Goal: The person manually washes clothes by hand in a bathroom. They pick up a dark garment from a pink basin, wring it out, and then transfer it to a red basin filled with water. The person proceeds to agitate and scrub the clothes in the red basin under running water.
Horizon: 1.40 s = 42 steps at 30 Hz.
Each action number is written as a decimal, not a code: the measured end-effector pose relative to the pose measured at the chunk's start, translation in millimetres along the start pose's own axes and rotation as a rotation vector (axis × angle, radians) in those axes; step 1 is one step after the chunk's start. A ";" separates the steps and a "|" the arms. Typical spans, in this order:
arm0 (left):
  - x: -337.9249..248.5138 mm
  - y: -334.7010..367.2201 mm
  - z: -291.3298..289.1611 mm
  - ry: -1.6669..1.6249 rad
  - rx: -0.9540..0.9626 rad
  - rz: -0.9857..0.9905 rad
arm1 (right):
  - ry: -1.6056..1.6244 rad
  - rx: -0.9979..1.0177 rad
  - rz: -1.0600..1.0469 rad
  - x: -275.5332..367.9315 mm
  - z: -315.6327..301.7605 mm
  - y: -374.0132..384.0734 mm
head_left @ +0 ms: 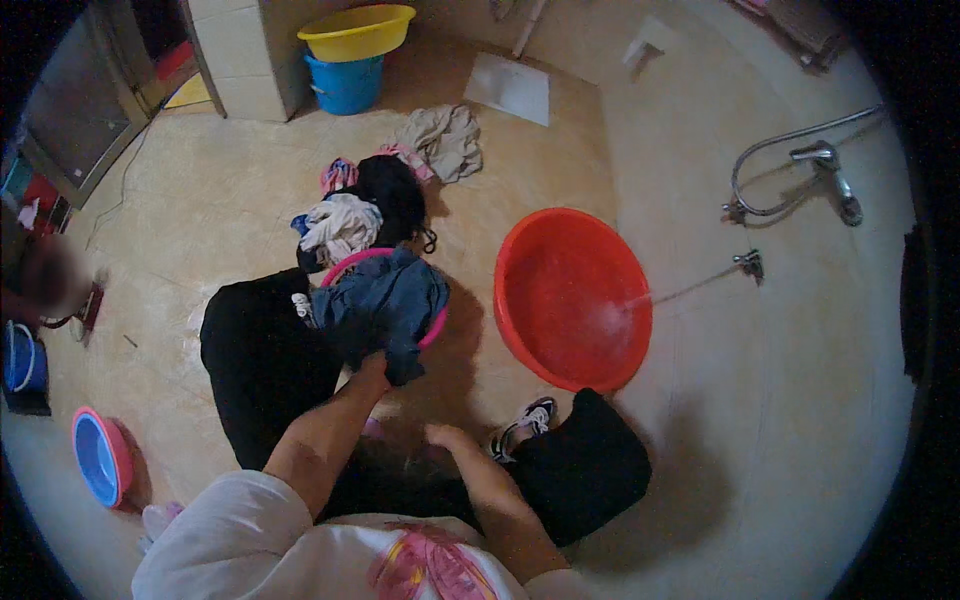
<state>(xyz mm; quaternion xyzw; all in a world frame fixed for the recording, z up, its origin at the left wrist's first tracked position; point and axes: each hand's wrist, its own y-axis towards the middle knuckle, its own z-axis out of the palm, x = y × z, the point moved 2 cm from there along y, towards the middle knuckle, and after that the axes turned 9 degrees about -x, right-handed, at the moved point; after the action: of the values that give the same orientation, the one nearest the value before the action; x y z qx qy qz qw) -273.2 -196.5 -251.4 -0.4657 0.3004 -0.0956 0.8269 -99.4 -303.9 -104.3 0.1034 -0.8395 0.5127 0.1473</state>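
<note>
A dark blue-grey garment (392,298) lies bunched over a pink-rimmed basin (436,330), between my spread knees. My left hand (373,370) is closed on the near end of this garment, with its fingers mostly hidden by the cloth. Close to my lap, my right hand (440,436) hangs low; its fingers are dim and blurred, so what it holds, if anything, does not show. To the right of the basin stands a large red tub (560,290), and a stream of water from the wall tap (748,264) falls into it.
Beyond the basin is a heap of clothes: a black garment (392,195), a whitish one (342,228) and a beige one (442,142). A yellow basin (356,34) rests on a blue bucket (345,84) at the back. A smaller pink-and-blue basin (97,458) sits at left. A shower hose (745,175) hangs at right.
</note>
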 end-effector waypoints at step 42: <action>17.3 -25.4 11.2 0.384 -0.035 -0.213 | 1.795 -1.147 0.195 -138.0 -251.8 -218.8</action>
<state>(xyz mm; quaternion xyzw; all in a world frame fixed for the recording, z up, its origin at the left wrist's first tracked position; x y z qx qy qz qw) -249.8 -210.1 -233.1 -0.4821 0.4032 -0.2640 0.7317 136.3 -175.5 137.2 -0.4639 -0.5443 -0.0608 0.6963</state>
